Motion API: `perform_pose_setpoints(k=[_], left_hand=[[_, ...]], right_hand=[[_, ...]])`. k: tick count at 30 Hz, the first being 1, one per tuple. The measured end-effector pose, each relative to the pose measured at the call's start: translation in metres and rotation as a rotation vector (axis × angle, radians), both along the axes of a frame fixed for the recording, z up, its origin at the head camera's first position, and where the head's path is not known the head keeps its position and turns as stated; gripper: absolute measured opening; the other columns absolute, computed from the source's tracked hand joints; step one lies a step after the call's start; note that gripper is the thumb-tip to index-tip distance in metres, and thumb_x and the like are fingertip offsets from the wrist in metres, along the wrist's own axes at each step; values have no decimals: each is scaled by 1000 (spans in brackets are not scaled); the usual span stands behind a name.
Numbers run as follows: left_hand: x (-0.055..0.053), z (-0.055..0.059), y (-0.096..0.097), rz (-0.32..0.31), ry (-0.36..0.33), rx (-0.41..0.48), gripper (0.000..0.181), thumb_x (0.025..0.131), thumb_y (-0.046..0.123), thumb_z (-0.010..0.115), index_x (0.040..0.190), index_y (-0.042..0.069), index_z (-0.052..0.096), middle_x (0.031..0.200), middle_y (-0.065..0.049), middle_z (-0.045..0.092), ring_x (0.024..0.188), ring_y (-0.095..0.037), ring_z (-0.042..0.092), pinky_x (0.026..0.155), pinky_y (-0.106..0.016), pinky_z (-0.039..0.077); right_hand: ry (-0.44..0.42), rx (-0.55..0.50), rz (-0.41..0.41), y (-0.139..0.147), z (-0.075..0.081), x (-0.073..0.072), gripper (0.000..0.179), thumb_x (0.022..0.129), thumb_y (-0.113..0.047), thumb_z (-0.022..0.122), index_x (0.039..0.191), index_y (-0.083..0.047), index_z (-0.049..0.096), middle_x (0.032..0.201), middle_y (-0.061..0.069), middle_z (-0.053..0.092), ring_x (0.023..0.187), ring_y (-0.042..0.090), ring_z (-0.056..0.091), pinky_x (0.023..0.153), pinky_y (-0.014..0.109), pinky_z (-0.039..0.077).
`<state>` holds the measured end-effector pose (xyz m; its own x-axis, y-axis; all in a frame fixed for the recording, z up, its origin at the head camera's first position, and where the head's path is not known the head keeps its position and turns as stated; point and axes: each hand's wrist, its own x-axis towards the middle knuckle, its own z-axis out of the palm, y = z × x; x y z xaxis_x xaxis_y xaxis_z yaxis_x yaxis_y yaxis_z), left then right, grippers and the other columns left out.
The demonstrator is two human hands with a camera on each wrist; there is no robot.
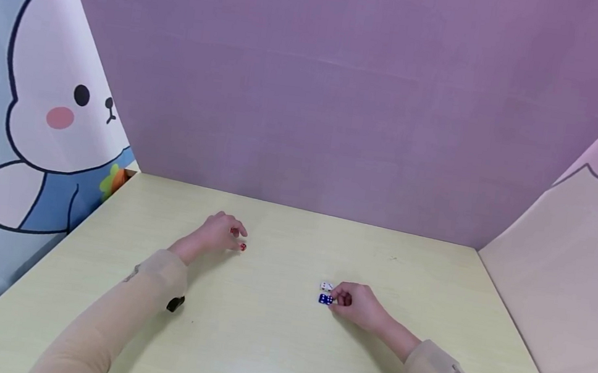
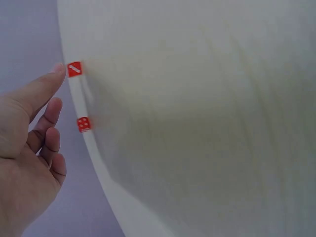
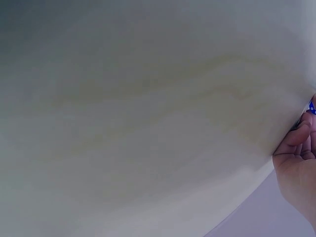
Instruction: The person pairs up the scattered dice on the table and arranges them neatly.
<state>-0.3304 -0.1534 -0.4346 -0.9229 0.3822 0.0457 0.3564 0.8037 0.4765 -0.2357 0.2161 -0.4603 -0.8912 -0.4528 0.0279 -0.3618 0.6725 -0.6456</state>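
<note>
Two red dice lie on the table near my left hand (image 1: 217, 232). One red die (image 2: 74, 69) is right by the thumb tip, and the other red die (image 2: 84, 124) sits apart from it, beside the loosely bent fingers. Nothing is gripped by that hand. On the right, my right hand (image 1: 359, 306) pinches a blue die (image 1: 329, 300) between thumb and curled fingers. Another blue die (image 1: 322, 299) lies against its left side. Just behind them are white dice (image 1: 326, 286), partly covered by the fingers. The right wrist view shows only a sliver of blue die (image 3: 312, 107) at the fingertips.
The pale wooden table (image 1: 259, 331) ends at a purple cloth wall (image 1: 331, 103) at the back. A printed curtain with a cartoon animal (image 1: 65, 83) hangs at the left, and a pale printed curtain (image 1: 577, 245) at the right.
</note>
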Motion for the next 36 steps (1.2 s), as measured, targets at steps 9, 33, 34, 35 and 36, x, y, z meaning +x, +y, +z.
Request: perform_pose_setpoints(k=[9, 33, 34, 35, 36], left_hand=[[-7, -15, -4, -39, 34, -28, 14, 74, 20, 80, 85, 20, 72, 80, 7, 62, 87, -20, 46, 85, -46, 32], [5, -14, 11, -148, -51, 98, 10, 72, 12, 81, 78, 12, 74, 77, 6, 70, 72, -4, 61, 79, -30, 48], [6, -14, 12, -151, -53, 94, 10, 72, 12, 81, 78, 13, 74, 76, 7, 69, 72, -4, 61, 80, -30, 47], [7, -13, 13, -152, -57, 89, 10, 71, 13, 81, 78, 14, 74, 76, 8, 69, 72, -4, 61, 81, -32, 47], [9, -13, 15, -158, -52, 82, 10, 71, 13, 81, 78, 14, 74, 76, 8, 69, 73, -4, 60, 82, -34, 46]], right_hand=[[-8, 8, 0, 0, 1, -1, 13, 79, -7, 72, 90, -9, 65, 71, -5, 55, 62, 6, 47, 55, 20, 43], [-12, 15, -8, 1, 1, -2, 14, 79, -7, 73, 90, -9, 65, 71, -5, 55, 63, 7, 48, 57, 20, 45], [-12, 14, -9, 1, 2, -2, 14, 78, -7, 73, 90, -9, 65, 71, -5, 56, 63, 7, 49, 57, 20, 45], [-13, 13, -11, 1, 2, -2, 14, 78, -8, 73, 90, -9, 65, 71, -5, 56, 63, 7, 49, 57, 20, 45], [-15, 12, -13, 1, 2, -2, 15, 78, -8, 74, 90, -9, 66, 71, -5, 56, 63, 7, 49, 57, 20, 44]])
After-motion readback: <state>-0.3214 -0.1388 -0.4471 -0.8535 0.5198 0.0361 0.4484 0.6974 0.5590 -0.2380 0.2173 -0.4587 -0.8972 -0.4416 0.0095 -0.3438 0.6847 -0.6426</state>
